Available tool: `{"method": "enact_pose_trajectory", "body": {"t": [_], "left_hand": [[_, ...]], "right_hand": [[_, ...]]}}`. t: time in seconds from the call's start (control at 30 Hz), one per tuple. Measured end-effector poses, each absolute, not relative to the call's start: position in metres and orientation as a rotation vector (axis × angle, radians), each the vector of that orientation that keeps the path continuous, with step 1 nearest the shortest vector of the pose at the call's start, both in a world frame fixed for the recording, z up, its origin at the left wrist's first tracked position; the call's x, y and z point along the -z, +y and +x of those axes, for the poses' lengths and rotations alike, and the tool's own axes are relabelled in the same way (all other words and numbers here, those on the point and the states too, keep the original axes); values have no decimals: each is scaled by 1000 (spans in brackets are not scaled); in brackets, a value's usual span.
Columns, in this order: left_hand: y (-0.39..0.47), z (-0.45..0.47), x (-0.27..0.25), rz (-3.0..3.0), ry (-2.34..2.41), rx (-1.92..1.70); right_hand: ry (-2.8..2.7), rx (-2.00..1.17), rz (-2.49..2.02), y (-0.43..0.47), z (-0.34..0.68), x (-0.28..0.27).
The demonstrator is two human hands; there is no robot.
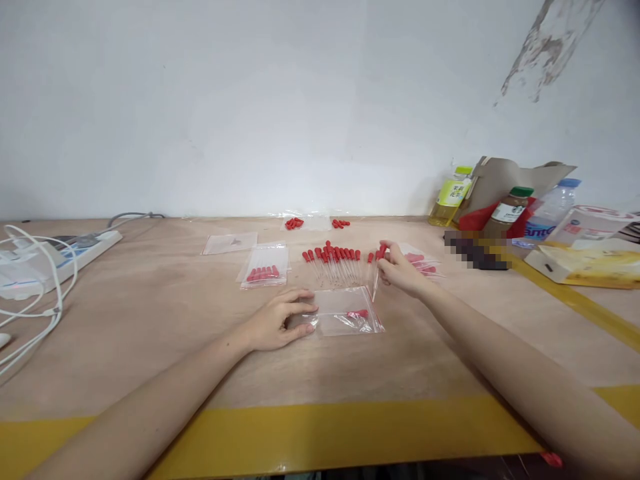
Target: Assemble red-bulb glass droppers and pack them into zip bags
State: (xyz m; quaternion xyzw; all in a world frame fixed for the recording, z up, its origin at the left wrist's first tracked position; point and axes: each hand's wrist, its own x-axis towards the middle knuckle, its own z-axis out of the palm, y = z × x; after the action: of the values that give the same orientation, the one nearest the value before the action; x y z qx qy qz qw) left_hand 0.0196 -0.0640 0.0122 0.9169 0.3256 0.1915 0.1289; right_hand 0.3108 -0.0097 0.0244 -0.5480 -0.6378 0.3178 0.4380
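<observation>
My left hand [283, 319] lies with its fingers spread on the left end of a clear zip bag [333, 303], which rests flat on the table. Inside that bag is one dropper with a red bulb [357, 313]. My right hand [397, 267] pinches a glass dropper [376, 283] by its red bulb, its clear tip pointing down near the bag's right corner. Just left of this hand, several red-bulbed droppers [336, 257] lie fanned out side by side.
Filled zip bags [263, 272] are stacked left of centre, beside a flat bag [230, 243]. More bags [425, 267] lie behind my right hand. Loose red bulbs [294, 224] sit by the wall. Bottles [453, 197] stand at right; a power strip [90, 253] with white cables is at left.
</observation>
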Motion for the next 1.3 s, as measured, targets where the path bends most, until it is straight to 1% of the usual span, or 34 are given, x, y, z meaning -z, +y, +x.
{"method": "enact_pose_trajectory", "body": {"t": [0.07,0.27,0.4,0.57,0.67,0.83,1.03,1.2,1.3], "left_hand": [[-64,20,-11,2652,936,-546],[-63,20,-12,2612,941,-535],[-64,21,-13,2612,943,-526],[-65,22,-14,2621,957,-552],[-65,22,-15,2614,949,-553],[-65,21,-15,2631,951,-557],[-64,21,-14,2639,964,-541],[-64,23,-15,2630,941,-549],[-64,23,-15,2625,925,-562]], "right_hand": [[-1447,-883,-1267,-23,318,-16],[-1129,-864,-1215,-44,318,1],[-990,-999,-1140,-52,308,6],[-1101,-1339,-1091,-61,312,2],[-1262,-1440,-1110,-63,320,-2],[-1394,-1331,-1126,-61,323,-4],[-1533,-1419,-1112,-63,309,0],[-1538,-1258,-1256,-66,295,-1],[-1545,-1277,-1323,-66,293,-4]]}}
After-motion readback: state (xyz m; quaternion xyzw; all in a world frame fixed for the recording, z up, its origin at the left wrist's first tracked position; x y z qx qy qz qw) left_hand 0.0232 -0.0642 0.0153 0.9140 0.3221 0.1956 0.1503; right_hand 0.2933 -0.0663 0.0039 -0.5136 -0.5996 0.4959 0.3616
